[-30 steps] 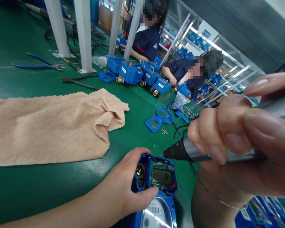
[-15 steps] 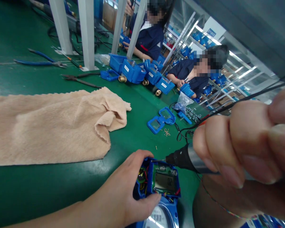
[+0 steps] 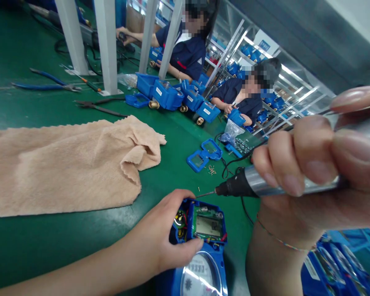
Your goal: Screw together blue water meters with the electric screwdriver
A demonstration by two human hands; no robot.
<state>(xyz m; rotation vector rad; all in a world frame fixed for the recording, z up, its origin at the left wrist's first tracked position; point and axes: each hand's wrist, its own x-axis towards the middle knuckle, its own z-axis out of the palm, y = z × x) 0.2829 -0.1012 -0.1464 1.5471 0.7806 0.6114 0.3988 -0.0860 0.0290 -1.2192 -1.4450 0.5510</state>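
My left hand [image 3: 169,242] grips a blue meter [image 3: 220,263] at the bottom centre, thumb and fingers on either side of its upper compartment. That compartment is open and shows a small display [image 3: 208,226], a green circuit board and coloured wires; a round dial [image 3: 199,273] sits below it. My right hand [image 3: 308,164] is wrapped round a silver and black electric screwdriver [image 3: 265,181]. Its thin bit points left and ends by the compartment's top edge, near my left fingertips. Small brass screws [image 3: 211,169] and two blue frames [image 3: 205,155] lie beyond the meter.
A beige cloth [image 3: 64,168] covers the left of the green table [image 3: 160,181]. Pliers [image 3: 46,86], grey posts [image 3: 106,49] and a row of blue meters [image 3: 168,95] stand behind. Two people [image 3: 189,53] work across the table. More meters [image 3: 333,263] are at the lower right.
The screwdriver has lifted off the compartment's top edge, and more of its bit shows. The meter sits slightly further left and higher in view. One person's hand has reached out to the left.
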